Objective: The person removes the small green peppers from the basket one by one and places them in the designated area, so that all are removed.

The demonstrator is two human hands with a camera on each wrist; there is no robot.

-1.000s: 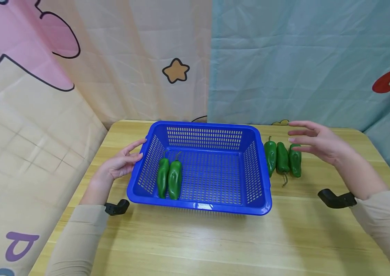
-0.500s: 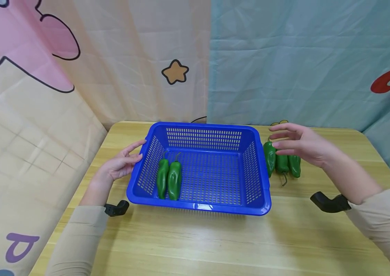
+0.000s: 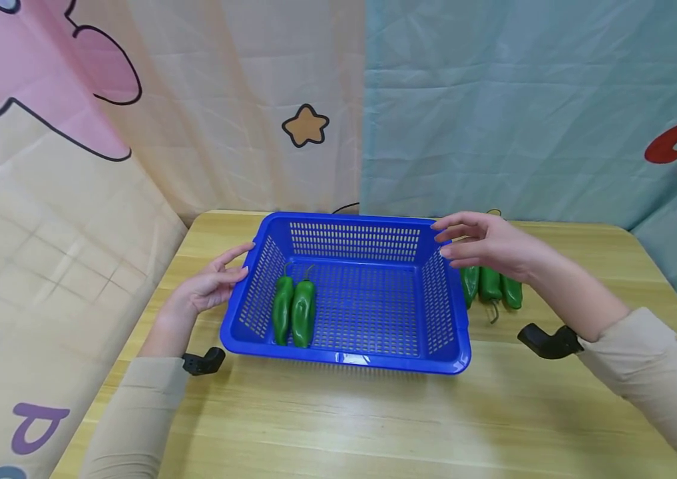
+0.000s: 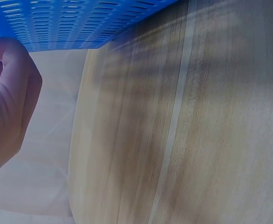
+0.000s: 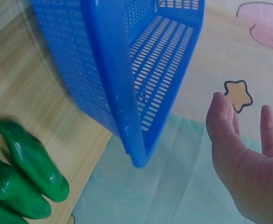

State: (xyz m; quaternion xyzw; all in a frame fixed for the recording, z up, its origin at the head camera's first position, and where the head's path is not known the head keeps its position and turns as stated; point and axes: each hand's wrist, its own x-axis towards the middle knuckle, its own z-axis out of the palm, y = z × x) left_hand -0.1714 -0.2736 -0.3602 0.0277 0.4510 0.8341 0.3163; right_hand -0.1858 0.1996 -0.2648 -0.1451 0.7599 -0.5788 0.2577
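A blue plastic basket (image 3: 368, 362) with slotted sides sits in the middle of the wooden table. Two long green peppers, one left (image 3: 281, 309) and one right (image 3: 303, 313), lie side by side in its left part, stems away from me. My left hand (image 3: 209, 286) holds the basket's left rim, thumb on the rim; the left wrist view shows its fingers curled by the basket wall. Fingers spread and holding nothing, my right hand (image 3: 484, 245) hovers over the basket's far right corner. Beneath it, partly covered, are three green peppers (image 5: 33, 161) on the table.
The wooden table (image 3: 338, 426) extends in front of the basket and to its right. Curtains (image 3: 482, 100) printed with cartoon shapes hang behind the table and at its sides. A black wrist camera (image 3: 550, 340) juts out from the right forearm; another (image 3: 203, 360) is on the left.
My right hand has moved left, from above the loose peppers to the basket's right rim. The left hand, the basket and the peppers have stayed in place.
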